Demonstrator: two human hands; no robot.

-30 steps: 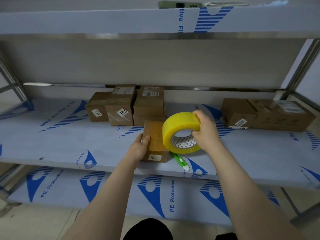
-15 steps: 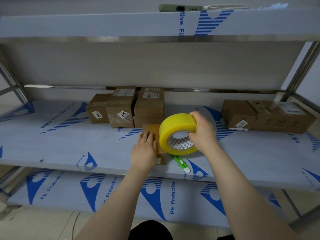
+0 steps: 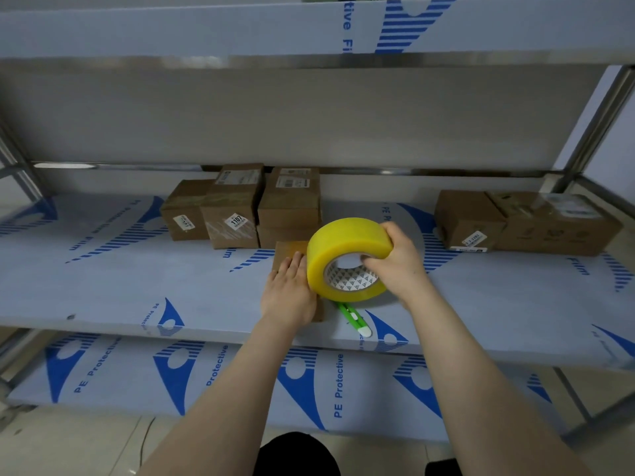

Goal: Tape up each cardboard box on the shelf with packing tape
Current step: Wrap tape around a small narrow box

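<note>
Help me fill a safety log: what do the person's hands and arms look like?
The left hand and right hand are bare: no gloves, rings or watch visible. The left forearm and right forearm are uncovered, no sleeve in view.

Bare left hand (image 3: 288, 297), bare right hand (image 3: 395, 266). Both arms (image 3: 220, 400) bare to picture edge. Black clothes (image 3: 295, 455) at bottom, kind unclear

I'm looking at a stockroom: steel racking (image 3: 598, 121) under protective film (image 3: 103, 286), labelled boxes (image 3: 237, 214) at eleven o'clock, more boxes (image 3: 522, 223) at two.
</note>
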